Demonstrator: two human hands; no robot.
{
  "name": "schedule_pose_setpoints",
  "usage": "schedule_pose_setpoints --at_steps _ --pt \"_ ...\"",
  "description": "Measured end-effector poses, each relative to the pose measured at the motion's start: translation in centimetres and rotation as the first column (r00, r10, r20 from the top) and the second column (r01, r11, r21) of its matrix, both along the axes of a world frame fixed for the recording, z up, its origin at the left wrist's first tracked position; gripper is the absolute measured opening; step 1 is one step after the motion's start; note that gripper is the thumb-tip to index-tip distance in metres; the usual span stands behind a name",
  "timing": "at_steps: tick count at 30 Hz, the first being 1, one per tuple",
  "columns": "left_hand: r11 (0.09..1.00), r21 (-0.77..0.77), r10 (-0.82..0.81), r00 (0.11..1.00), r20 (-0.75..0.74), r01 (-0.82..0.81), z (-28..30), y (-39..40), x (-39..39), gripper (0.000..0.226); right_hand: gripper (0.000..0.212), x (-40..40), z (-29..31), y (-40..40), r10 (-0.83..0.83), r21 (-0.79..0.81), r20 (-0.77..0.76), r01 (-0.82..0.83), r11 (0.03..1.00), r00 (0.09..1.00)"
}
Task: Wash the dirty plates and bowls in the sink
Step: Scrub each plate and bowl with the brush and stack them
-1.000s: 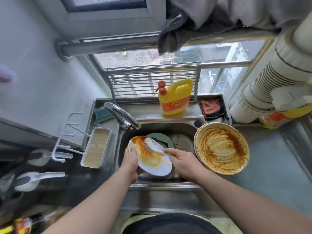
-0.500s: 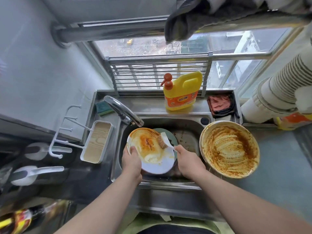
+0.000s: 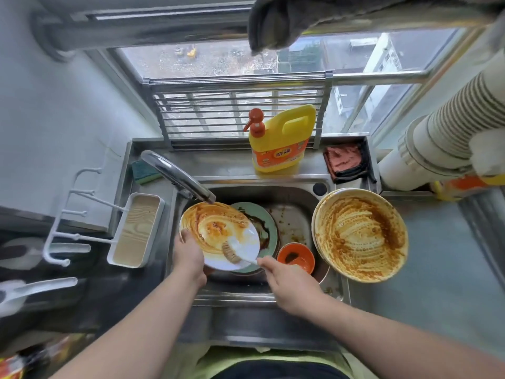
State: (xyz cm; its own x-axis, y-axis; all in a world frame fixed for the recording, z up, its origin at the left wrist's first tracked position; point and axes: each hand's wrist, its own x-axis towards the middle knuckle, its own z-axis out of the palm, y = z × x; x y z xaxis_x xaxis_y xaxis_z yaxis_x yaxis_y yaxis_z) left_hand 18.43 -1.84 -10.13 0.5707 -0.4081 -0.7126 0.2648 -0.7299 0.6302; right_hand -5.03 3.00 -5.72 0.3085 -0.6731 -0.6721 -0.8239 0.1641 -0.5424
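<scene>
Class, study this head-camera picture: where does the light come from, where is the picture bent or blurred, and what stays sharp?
Head view: daylight enters through the window behind the sink; the wide lens bows the window frame and the stacked cups at the edges; the left counter utensils are smeared and dim; the white plate, brush and both hands at the centre stay fairly sharp.

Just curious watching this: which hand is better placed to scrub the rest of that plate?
Right. The right hand grips the brush, bristles on the plate; the left hand only holds its rim.
</scene>
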Motion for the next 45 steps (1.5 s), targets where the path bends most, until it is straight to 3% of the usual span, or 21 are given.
schedule_pose_setpoints --at_steps 4,8,11,15,17,20,24,27,30,33,36,39,42,45 --pt "0.994 -0.011 -0.111 0.992 -0.053 0.110 -0.4 0.4 0.2 0.042 0.029 -1.7 -2.6 -3.9 -0.045 -0.046 -0.156 0.038 0.998 0.987" --pt "0.984 -0.055 -0.174 0.980 -0.096 0.169 0.4 -0.7 -1.6 0.036 0.037 4.3 -1.5 -4.7 -0.133 -0.028 0.038 0.134 0.991 0.990" --pt "0.994 -0.082 -0.076 0.996 -0.042 0.072 0.3 -1.5 -0.6 0.041 0.033 4.6 0.4 -0.1 -0.056 -0.021 0.118 0.059 0.998 0.991" --pt "0.991 -0.082 -0.107 0.994 -0.002 0.107 -0.1 -1.3 1.4 0.045 0.027 -1.1 -1.3 -0.2 -0.094 0.001 -0.015 0.094 0.996 0.995" --pt "0.985 -0.099 -0.149 0.988 -0.043 0.144 0.0 -0.8 0.9 0.041 0.031 -1.4 -2.4 -3.1 -0.133 -0.067 -0.070 0.129 0.989 0.989" --pt "0.981 -0.120 -0.162 0.981 -0.104 0.150 0.8 -0.9 -1.3 0.035 0.036 2.3 -1.3 -5.5 -0.132 -0.111 0.037 0.135 0.985 0.991" --pt "0.987 -0.162 -0.035 0.995 -0.096 0.019 0.8 -1.8 -1.1 0.037 0.037 4.0 1.1 -0.3 -0.019 -0.067 0.143 0.029 0.997 0.990" --pt "0.992 -0.123 -0.045 0.997 -0.069 0.036 0.0 -1.4 0.6 0.045 0.035 0.1 -0.3 0.1 -0.077 -0.030 0.046 0.079 0.996 0.996" --pt "0.986 -0.105 -0.136 0.988 -0.071 0.129 -0.1 -0.4 0.4 0.042 0.032 -1.3 -2.2 -3.9 -0.127 -0.105 -0.059 0.121 0.987 0.990" --pt "0.983 -0.129 -0.140 0.987 -0.084 0.129 1.1 -0.8 -1.2 0.030 0.036 0.9 -1.9 -5.2 -0.111 -0.111 0.017 0.112 0.987 0.994" --pt "0.987 -0.128 -0.105 0.994 -0.024 0.101 1.2 -1.2 -0.4 0.040 0.036 1.5 -0.3 -0.7 -0.027 -0.058 0.066 0.031 0.998 0.997" --pt "0.986 -0.078 -0.143 0.989 0.025 0.145 0.6 -0.6 1.1 0.050 0.031 -1.4 -0.8 0.5 -0.046 -0.013 0.006 0.046 0.999 0.999" --pt "0.981 -0.067 -0.187 0.981 -0.042 0.184 1.3 0.2 -0.1 0.053 0.030 -1.6 -2.2 -3.4 -0.122 -0.089 -0.062 0.116 0.989 0.991" --pt "0.986 -0.058 -0.165 0.973 -0.164 0.157 2.0 0.1 -2.3 0.048 0.035 2.2 -0.7 -5.5 -0.162 -0.101 0.065 0.167 0.981 0.985"
